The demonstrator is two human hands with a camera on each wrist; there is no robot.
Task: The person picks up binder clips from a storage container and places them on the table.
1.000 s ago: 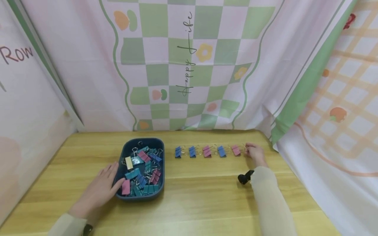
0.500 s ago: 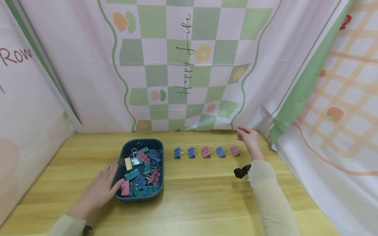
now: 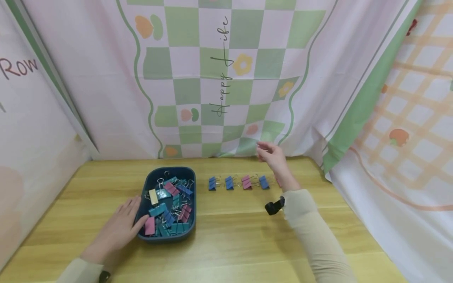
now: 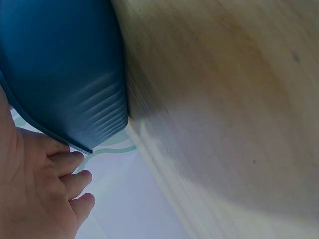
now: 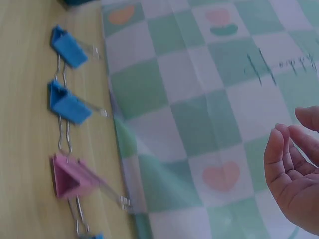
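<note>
My left hand [image 3: 118, 225] rests with straight fingers against the left side of a dark blue plastic box [image 3: 169, 239]. Its thumb lies over the rim near a pink binder clip [image 3: 150, 226]. From the left wrist view, the palm and fingers [image 4: 37, 184] touch the outside of the box [image 4: 65, 59]. Above the table's back edge is my right hand [image 3: 274, 158], fingers loosely bent and holding nothing. Below it runs a row of binder clips: blue [image 3: 212, 183], blue [image 3: 229, 183], pink [image 3: 246, 182], blue [image 3: 264, 182], and a pink one mostly hidden behind the right wrist.
Several teal, blue, pink and cream binder clips lie jumbled inside the box, among them a cream one [image 3: 153, 196]. A checked curtain [image 3: 219, 129] hangs behind the wooden table [image 3: 226, 251]. More cloth hangs at both sides.
My right hand has left the pink clip at the row's right end, risen, and moved left above the row. The left hand and box have stayed put.
</note>
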